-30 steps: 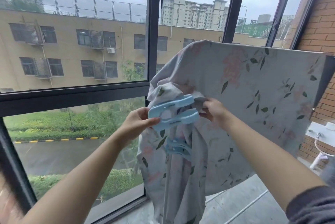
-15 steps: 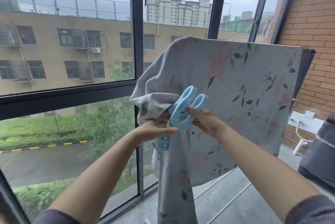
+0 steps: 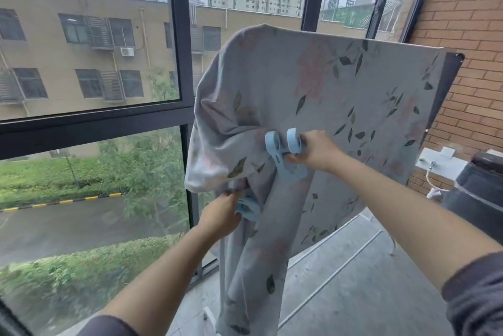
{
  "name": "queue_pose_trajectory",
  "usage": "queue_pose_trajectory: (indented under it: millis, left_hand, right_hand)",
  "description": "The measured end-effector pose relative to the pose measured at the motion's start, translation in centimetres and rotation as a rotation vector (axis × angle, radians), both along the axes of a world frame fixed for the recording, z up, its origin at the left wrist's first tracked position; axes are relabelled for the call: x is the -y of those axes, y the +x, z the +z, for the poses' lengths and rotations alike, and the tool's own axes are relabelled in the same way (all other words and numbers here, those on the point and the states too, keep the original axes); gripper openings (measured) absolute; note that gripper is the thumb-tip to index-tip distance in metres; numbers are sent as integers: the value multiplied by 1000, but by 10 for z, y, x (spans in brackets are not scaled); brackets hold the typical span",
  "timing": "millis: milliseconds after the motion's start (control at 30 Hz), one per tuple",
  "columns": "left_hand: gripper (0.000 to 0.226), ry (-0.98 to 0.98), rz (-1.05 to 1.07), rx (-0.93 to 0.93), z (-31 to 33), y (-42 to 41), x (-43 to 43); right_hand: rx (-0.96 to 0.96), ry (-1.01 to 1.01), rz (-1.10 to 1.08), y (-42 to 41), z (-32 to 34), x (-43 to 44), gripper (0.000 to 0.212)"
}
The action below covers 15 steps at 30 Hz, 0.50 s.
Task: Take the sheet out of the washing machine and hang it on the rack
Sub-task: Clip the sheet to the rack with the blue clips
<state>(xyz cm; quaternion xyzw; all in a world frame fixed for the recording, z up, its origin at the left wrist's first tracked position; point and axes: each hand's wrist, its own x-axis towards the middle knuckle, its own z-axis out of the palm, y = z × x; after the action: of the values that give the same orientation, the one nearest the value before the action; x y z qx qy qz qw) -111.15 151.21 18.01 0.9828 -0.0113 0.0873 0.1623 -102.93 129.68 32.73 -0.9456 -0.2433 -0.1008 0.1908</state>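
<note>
We are pegging the grey leaf-printed fabric sheet [image 3: 340, 107], draped over the white metal rack [image 3: 221, 267] by the dark-framed window [image 3: 179, 36]. Our right hand [image 3: 315, 150] is gripping a large pale-blue plastic peg [image 3: 284, 152], our left hand [image 3: 220, 216] the bunched cloth below. Next, probably, we are clamping the peg over that gather.

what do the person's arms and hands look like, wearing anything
Both hands are bare: the left hand and right hand show no gloves, rings or watch. The forearms are uncovered. The left sleeve and right sleeve are dark grey, plain fabric, ending near the elbows, with no markings visible.
</note>
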Motion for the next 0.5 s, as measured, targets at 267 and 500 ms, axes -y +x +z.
queue_pose_trajectory:
  millis: [267,500]
  left_hand:
    - [51,34,79,-197,2,29,23]
    - [37,31,169,-141,-11,8,14]
  right_hand:
    - [226,-231,-113,29,-2,10,41]
    - [14,-30,-24,29,-27,-6,41]
